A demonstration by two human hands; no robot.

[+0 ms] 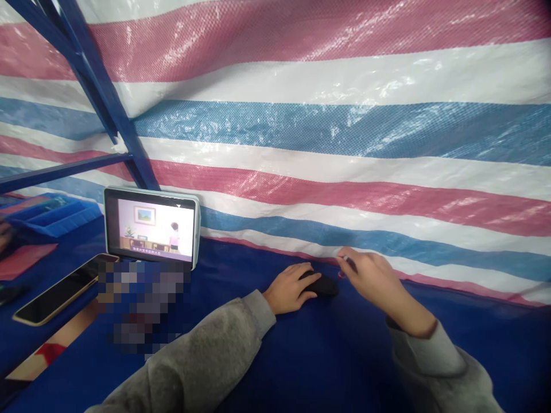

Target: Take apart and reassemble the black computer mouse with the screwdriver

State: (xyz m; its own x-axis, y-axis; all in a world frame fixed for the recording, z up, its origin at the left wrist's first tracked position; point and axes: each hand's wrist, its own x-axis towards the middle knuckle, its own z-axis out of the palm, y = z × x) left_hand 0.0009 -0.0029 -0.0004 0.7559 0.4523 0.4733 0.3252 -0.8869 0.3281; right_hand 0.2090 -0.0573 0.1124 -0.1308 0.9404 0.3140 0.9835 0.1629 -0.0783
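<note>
My left hand (pixel 291 288) rests on the blue tabletop, its thumb and fingers gripping the left end of a small black rounded object (pixel 323 284) that looks like a computer mouse. Just to the right and a little higher, my right hand (pixel 371 276) is closed in a pinch. Whatever may be between its fingertips is too small to make out. A tiny pinkish thing (pixel 341 275) shows beneath those fingertips, beside the black object's right end; whether it touches them I cannot tell.
A tablet (pixel 150 226) playing a cartoon stands at the left. Near it are a phone (pixel 64 289), a blue divided tray (pixel 55 221) and a red sheet (pixel 26 261). Blue metal bars (pixel 101 103) rise before a striped tarp (pixel 322 126) behind the table. Part of the view is pixelated.
</note>
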